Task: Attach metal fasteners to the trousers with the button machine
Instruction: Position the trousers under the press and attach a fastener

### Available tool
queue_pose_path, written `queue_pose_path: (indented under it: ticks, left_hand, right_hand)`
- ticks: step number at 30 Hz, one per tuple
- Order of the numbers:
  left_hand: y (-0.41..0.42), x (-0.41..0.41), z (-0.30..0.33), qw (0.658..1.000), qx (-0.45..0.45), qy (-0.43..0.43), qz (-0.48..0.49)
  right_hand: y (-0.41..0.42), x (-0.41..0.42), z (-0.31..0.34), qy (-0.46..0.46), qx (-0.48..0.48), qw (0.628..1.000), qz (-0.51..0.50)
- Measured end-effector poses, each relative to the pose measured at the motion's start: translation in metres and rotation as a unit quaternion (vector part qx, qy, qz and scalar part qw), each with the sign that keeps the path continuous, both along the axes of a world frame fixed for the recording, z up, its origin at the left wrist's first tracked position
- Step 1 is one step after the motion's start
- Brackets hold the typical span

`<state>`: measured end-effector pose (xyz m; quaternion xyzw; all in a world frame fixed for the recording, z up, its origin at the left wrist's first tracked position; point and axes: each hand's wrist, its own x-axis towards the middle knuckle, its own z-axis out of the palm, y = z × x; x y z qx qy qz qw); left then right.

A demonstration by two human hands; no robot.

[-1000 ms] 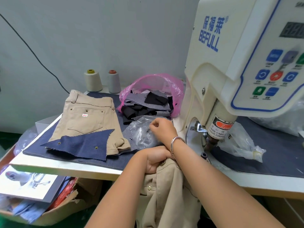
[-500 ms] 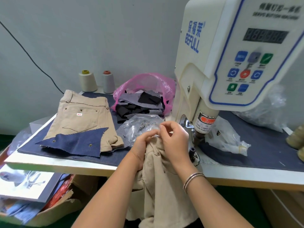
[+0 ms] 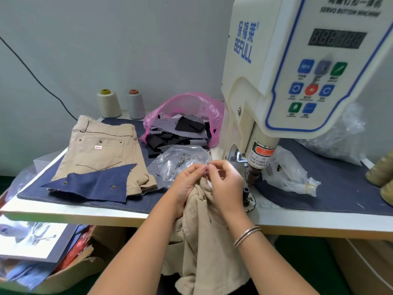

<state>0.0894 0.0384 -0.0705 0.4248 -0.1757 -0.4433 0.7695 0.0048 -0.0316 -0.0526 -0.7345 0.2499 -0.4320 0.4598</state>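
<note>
Trousers [image 3: 204, 237], tan and bunched, hang over the near edge of the surface [image 3: 89, 213], their top gathered up in the left hand [image 3: 187, 184]. That hand's fingers [image 3: 196, 169] are curled round the cloth, and its fingertips meet those of the right hand [image 3: 225, 184], whose fingers [image 3: 212, 167] are pressed together as if pinching something tiny; I cannot make out whether it is a metal fastener or just a fold of cloth. Just beyond the fingers lies a clear bag of fasteners [image 3: 180, 160], and just right of them stand the button machine [image 3: 297, 77] and its punch head [image 3: 254, 177] over the lower die [image 3: 246, 191]. This looks like the loading step: a fastener being readied or set against the waistband. The next move would call for carrying the cloth under the punch and keeping fingertips out of its path. Left of the fingers lies a second tan pair [image 3: 102, 150] with a denim scrap [image 3: 95, 186] over it. Farther back sits a pink bag of offcuts [image 3: 187, 105]. The trouser legs are cut off below.
</note>
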Motion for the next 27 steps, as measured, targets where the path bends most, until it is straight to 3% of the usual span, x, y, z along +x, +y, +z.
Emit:
queue_pose_path:
  ticks: [2, 9, 21, 27]
  left_hand:
    - [0.0, 0.0, 0.0, 1.0, 0.001, -0.002, -0.005]
    - [0.002, 0.002, -0.001, 0.999, -0.002, 0.004, -0.041]
    - [0.004, 0.001, 0.001, 0.997, 0.01, 0.021, -0.079]
    - [0.002, 0.0, 0.004, 0.997, 0.048, -0.003, -0.067]
  right_hand:
    - [-0.004, 0.0, 0.003, -0.005, 0.115, 0.993, 0.032]
    - [-0.005, -0.003, 0.008, -0.002, 0.233, 0.968, 0.088]
    - [0.002, -0.014, 0.016, 0.054, 0.007, 0.998, 0.036]
    - [0.016, -0.073, -0.003, 0.032, -0.106, 0.994, 0.007]
